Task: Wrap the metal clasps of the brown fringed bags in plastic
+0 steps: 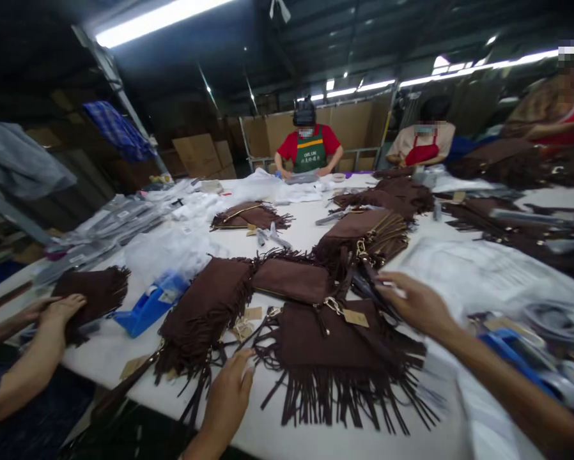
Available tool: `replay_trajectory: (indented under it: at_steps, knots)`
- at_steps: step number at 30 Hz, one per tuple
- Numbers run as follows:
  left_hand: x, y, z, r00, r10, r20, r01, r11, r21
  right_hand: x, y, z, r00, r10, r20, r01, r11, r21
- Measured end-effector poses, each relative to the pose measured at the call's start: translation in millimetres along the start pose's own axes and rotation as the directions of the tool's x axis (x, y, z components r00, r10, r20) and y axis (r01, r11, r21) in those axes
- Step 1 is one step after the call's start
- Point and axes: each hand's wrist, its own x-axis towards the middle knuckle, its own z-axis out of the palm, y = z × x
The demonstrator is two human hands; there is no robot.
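A dark brown fringed bag [330, 335] lies flat in front of me, its long fringe spread toward the table's near edge. My left hand [229, 396] is at its left side, fingers closed on what looks like the thin dark strap [262, 324] running from a metal clasp. To the upper right, my right hand [418, 303] closes its thumb and fingers round a dark brown strap [371, 275]. A tan tag [355, 317] and gold-coloured chain rest on the bag. Against its far edge lies a brown pouch [291, 279], with another fringed bag [208, 300] to the left.
Blue tape dispensers [147, 306] stand left and right. A co-worker's hands [64, 310] press on a brown fringed piece [95, 291] at left. More fringed bags [364, 233] and white plastic wrapping [498, 275] cover the table. People work across it, one in a green apron [310, 153].
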Motion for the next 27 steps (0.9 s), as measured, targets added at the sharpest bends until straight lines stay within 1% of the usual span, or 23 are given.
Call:
replay_trajectory:
  at_steps: [1, 2, 3, 5, 6, 7, 8, 9, 11, 13, 15, 17, 19, 20, 21, 22, 23, 24, 25, 26, 27]
  knots:
    - [6.1, -5.6, 3.4, 0.996, 0.087, -0.029, -0.083, 0.989, 0.120, 4.2, -14.8, 29.7, 0.992, -0.065, 0.110, 0.071, 0.996, -0.052]
    - [11.3, -11.7, 9.1, 0.986, 0.160, -0.039, -0.147, 0.962, 0.230, 9.0, -31.3, 60.8, 0.974, -0.120, 0.192, 0.139, 0.986, -0.092]
    - [15.4, -18.2, 16.3, 0.977, 0.209, -0.038, -0.186, 0.927, 0.327, 14.4, -47.8, 91.4, 0.950, -0.152, 0.273, 0.198, 0.969, -0.151]
    - [19.5, -30.5, 31.8, 0.968, 0.248, -0.029, -0.205, 0.857, 0.473, 26.4, -75.2, 144.6, 0.907, -0.132, 0.400, 0.264, 0.918, -0.296]
    - [19.9, -35.8, 38.5, 0.965, 0.260, -0.029, -0.207, 0.828, 0.521, 32.7, -84.1, 164.6, 0.900, -0.113, 0.421, 0.268, 0.905, -0.331]
    - [19.6, -40.2, 43.6, 0.961, 0.275, -0.035, -0.210, 0.804, 0.556, 38.9, -89.4, 179.5, 0.894, -0.095, 0.439, 0.272, 0.892, -0.360]
    - [18.8, -43.6, 47.1, 0.956, 0.291, -0.040, -0.215, 0.786, 0.579, 45.1, -91.4, 189.1, 0.889, -0.081, 0.450, 0.272, 0.885, -0.379]
    - [18.0, -46.2, 49.1, 0.952, 0.302, -0.042, -0.220, 0.775, 0.593, 51.5, -90.9, 193.9, 0.886, -0.072, 0.458, 0.273, 0.880, -0.390]
    - [16.6, -49.7, 49.7, 0.951, 0.307, -0.044, -0.221, 0.771, 0.598, 65.5, -85.8, 190.9, 0.880, -0.057, 0.472, 0.280, 0.865, -0.417]
    - [16.0, -52.4, 48.3, 0.956, 0.288, -0.049, -0.206, 0.785, 0.584, 81.0, -81.2, 175.4, 0.888, -0.049, 0.457, 0.278, 0.850, -0.448]
    - [16.3, -54.9, 46.3, 0.963, 0.261, -0.058, -0.189, 0.817, 0.545, 95.5, -81.1, 151.2, 0.910, -0.053, 0.412, 0.266, 0.836, -0.480]
    - [18.0, -53.9, 43.1, 0.970, 0.234, -0.062, -0.182, 0.874, 0.450, 104.5, -85.7, 121.1, 0.931, -0.068, 0.358, 0.255, 0.823, -0.508]
    - [22.1, -44.1, 36.9, 0.976, 0.199, -0.091, -0.167, 0.946, 0.277, 104.5, -93.0, 88.4, 0.947, -0.086, 0.309, 0.236, 0.839, -0.490]
    - [25.2, -34.4, 32.2, 0.979, 0.164, -0.123, -0.144, 0.977, 0.157, 100.7, -97.1, 72.6, 0.952, -0.096, 0.292, 0.223, 0.870, -0.440]
    - [28.9, -21.5, 26.4, 0.982, 0.105, -0.154, -0.105, 0.994, 0.008, 94.7, -101.4, 57.8, 0.953, -0.106, 0.285, 0.207, 0.913, -0.352]
    - [33.0, -5.7, 19.8, 0.984, 0.027, -0.176, -0.057, 0.985, -0.165, 86.9, -106.0, 44.8, 0.950, -0.112, 0.291, 0.181, 0.958, -0.222]
    - [37.4, 12.1, 12.6, 0.986, -0.067, -0.154, 0.005, 0.930, -0.368, 77.6, -110.9, 33.9, 0.945, -0.104, 0.310, 0.128, 0.990, -0.057]
    - [41.6, 30.7, 5.3, 0.984, -0.156, -0.084, 0.078, 0.807, -0.585, 67.3, -116.2, 25.4, 0.934, -0.081, 0.348, 0.041, 0.992, 0.120]
    - [45.3, 49.0, -1.7, 0.985, -0.174, 0.013, 0.121, 0.625, -0.771, 56.4, -121.7, 19.4, 0.914, -0.043, 0.403, -0.081, 0.955, 0.286]
    - [48.0, 65.7, -8.0, 0.985, -0.143, 0.094, 0.147, 0.421, -0.895, 45.2, -127.5, 15.7, 0.882, 0.006, 0.470, -0.227, 0.882, 0.413]
    - [49.3, 80.2, -13.4, 0.983, -0.130, 0.132, 0.161, 0.243, -0.957, 33.8, -133.1, 14.2, 0.837, 0.054, 0.545, -0.373, 0.786, 0.494]
